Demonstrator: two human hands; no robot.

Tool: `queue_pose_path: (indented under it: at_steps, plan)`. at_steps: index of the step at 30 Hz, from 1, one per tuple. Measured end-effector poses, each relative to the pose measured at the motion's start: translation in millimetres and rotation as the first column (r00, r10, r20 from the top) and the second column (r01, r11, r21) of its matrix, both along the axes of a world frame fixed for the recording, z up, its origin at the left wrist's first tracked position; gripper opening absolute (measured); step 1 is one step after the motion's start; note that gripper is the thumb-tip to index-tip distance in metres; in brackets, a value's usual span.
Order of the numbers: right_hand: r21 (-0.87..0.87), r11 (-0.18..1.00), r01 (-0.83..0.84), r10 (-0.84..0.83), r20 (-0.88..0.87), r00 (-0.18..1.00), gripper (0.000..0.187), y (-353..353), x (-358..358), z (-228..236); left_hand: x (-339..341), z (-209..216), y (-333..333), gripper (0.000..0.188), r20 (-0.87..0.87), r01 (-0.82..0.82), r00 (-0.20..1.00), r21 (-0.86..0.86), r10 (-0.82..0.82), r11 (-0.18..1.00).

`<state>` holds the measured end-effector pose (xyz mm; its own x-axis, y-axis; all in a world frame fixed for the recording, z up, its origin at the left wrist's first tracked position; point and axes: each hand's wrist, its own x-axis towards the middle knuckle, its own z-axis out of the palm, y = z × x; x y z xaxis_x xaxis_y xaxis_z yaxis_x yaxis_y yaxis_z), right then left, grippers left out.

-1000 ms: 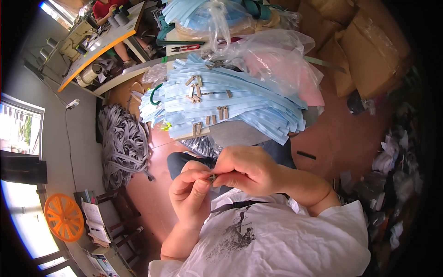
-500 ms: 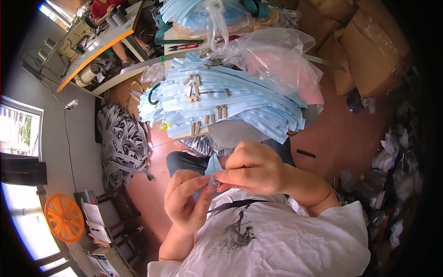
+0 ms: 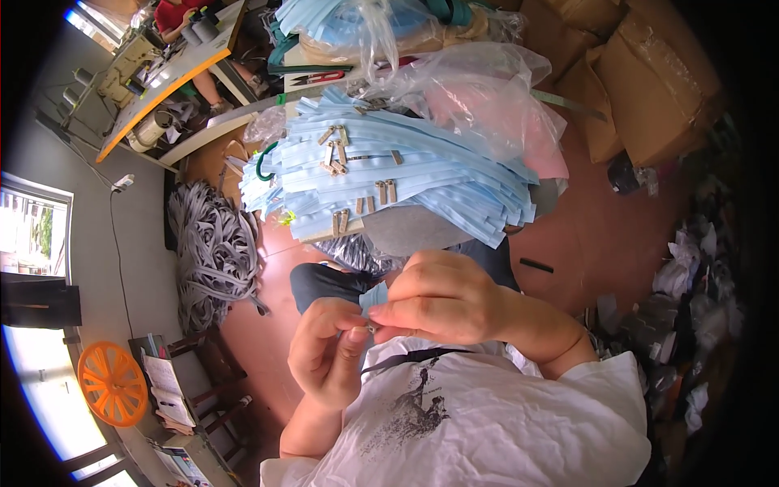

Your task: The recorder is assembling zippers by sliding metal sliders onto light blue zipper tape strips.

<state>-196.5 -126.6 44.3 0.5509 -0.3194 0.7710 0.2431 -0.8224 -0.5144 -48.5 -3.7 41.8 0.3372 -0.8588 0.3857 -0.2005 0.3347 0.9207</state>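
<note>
A light blue strip that looks like zipper tape (image 3: 373, 295) is pinched between my two hands, above my lap. My left hand (image 3: 327, 349) is closed at its lower end, thumb against fingers. My right hand (image 3: 445, 299) grips the same end from the right, its fingertips meeting the left ones. A small metal piece (image 3: 372, 329) shows between the fingertips; its exact kind is hidden. Ahead, a thick stack of light blue zipper tapes (image 3: 454, 166) lies fanned out, with several metal zipper pulls (image 3: 386, 191) on top in small groups.
Clear plastic bags (image 3: 479, 69) and red-handled snips (image 3: 329, 77) lie beyond the stack. Grey strips (image 3: 213, 256) are heaped on the floor at left, near an orange wheel (image 3: 113, 383). Cardboard boxes (image 3: 649, 89) stand at far right. A person (image 3: 174, 16) sits at a sewing table (image 3: 166, 85), far left.
The strip's upper part was folded to a point and now looks flatter and broader. My fingertips have shifted slightly at its lower end, and more of the small metal piece shows.
</note>
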Motion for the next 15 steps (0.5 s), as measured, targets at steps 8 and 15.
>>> queue_pose_path:
  at_steps: [8,15]
  plan:
    - [-0.003,1.0,-0.01,0.01,0.007,1.0,0.033,1.3,4.6,1.3,-0.8,-3.5,3.7,0.006,-0.239,0.056,0.969,-0.017,-0.058,0.998]
    - [-0.033,0.999,0.03,-0.029,0.025,0.999,0.032,2.9,10.2,4.3,-0.9,-3.8,6.2,0.013,-0.346,0.062,0.937,0.036,-0.046,0.997]
